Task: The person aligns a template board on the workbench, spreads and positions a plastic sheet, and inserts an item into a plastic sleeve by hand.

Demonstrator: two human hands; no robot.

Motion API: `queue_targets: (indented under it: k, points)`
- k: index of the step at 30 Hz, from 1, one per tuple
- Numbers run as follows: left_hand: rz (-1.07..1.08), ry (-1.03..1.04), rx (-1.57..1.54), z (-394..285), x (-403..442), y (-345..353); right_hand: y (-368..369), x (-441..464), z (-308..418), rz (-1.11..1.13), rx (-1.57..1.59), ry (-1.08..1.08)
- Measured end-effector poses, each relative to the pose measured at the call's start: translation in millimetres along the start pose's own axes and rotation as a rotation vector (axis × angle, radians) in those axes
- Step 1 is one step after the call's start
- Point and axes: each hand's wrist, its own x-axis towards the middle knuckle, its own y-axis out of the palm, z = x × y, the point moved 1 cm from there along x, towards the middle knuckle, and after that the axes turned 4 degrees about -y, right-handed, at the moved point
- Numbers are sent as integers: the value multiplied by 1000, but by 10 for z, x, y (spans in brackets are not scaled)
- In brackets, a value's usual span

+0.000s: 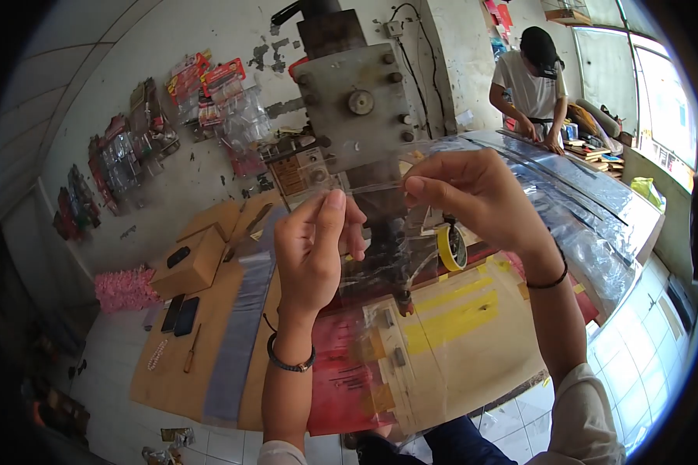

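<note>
My left hand (312, 248) is raised in front of the machine, thumb and fingers pinched at the top edge of a thin clear plastic sheet (374, 187). Higher and to the right, my right hand (473, 194) pinches the same edge between thumb and forefinger. The film is see-through, so its lower outline is hard to follow. Behind it stands a grey press-like machine (357, 97) with bolts and a round knob. Below my hands lies a work board (473, 372) with yellow tape strips (454, 314) and a red sheet (337, 372) on its left.
A roll of yellow tape (446, 249) hangs by the machine. On the left table are a cardboard box (190, 263), phones (184, 316), a screwdriver (192, 349) and a bluish plastic strip (240, 333). A co-worker (533, 89) bends over a plastic-covered table (597, 201) at right.
</note>
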Motion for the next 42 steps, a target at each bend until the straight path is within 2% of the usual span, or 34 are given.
queue_targets:
  k: [7,11,16,19,24,29,34,37,42]
  points:
    - [108,-13,98,40,76,-267,-132,261,28,226,-142,-9]
    - [174,-95,122,74,86,-264,-262,207,-215,198,-53,32]
    - [156,-125,168,163,104,-144,-403,183,-412,259,-57,77]
    - [128,-152,130,208,97,-99,-445,187,-527,277,-52,-13]
    - [74,-220,65,278,73,-9,-504,238,-652,335,48,54]
    - [99,-232,133,302,49,140,-713,171,-687,361,84,97]
    - [174,-260,179,192,87,436,-1035,-3,-544,325,-54,63]
    - [247,-300,134,164,211,672,-1229,-81,-605,237,-34,83]
    - [217,-269,99,127,378,1090,-1527,-199,-771,129,71,37]
